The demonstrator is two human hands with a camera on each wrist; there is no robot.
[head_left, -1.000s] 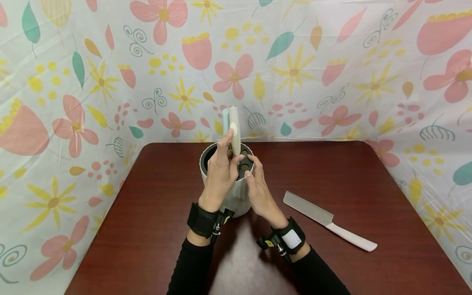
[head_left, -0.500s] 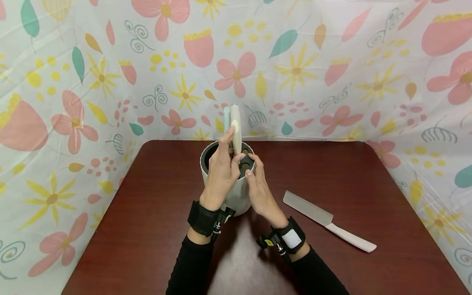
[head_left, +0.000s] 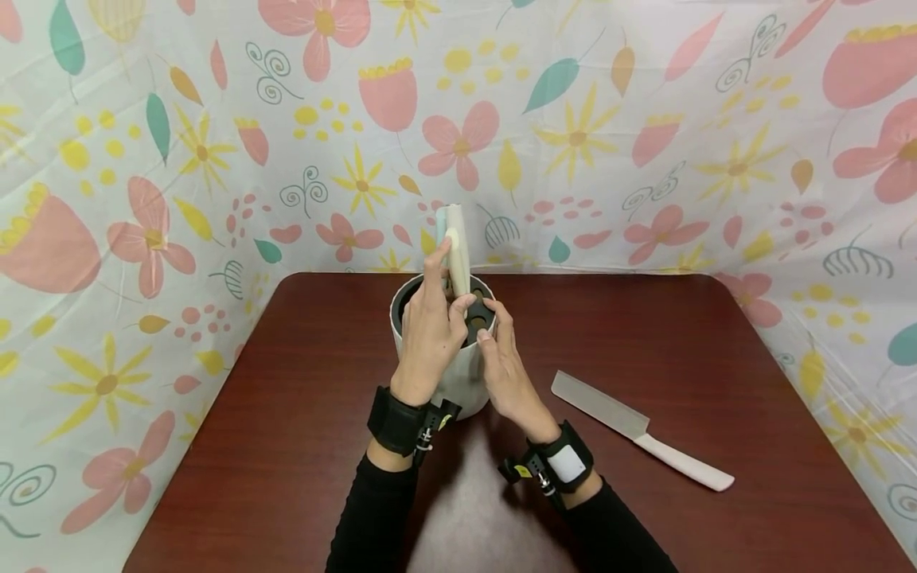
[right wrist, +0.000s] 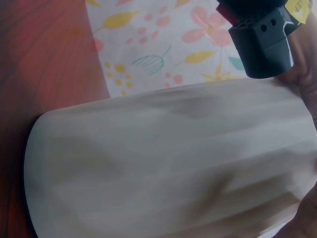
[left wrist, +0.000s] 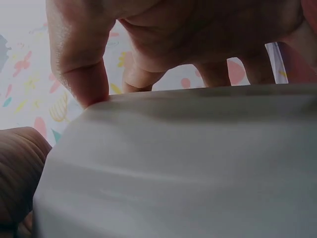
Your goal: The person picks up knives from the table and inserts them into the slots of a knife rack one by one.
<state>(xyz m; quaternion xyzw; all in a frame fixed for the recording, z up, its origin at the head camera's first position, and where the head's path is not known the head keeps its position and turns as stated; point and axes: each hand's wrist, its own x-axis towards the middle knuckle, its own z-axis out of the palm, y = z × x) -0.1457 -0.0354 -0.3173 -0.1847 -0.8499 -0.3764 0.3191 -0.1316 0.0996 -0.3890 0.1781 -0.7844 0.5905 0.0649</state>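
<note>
A round white knife holder (head_left: 464, 382) with a dark slotted insert (head_left: 478, 318) stands on the table, its ribbed side filling much of both wrist views. From its top rise a cream handle (head_left: 458, 263) and, partly hidden behind it, a light blue handle (head_left: 440, 227). My left hand (head_left: 430, 334) holds the cream handle, index finger stretched up along it and thumb at its base. What sits below that handle is hidden inside the holder. My right hand (head_left: 505, 366) grips the holder's right rim between thumb and fingers.
A cleaver (head_left: 602, 406) with a pale handle lies flat on the dark red table (head_left: 286, 446), to the right of the holder. A flowered cloth (head_left: 609, 159) hangs behind and at both sides of the table.
The cream handle has shifted slightly left, covering more of the light blue one, with my left index finger a little higher. My right hand and the cleaver stay in place.
</note>
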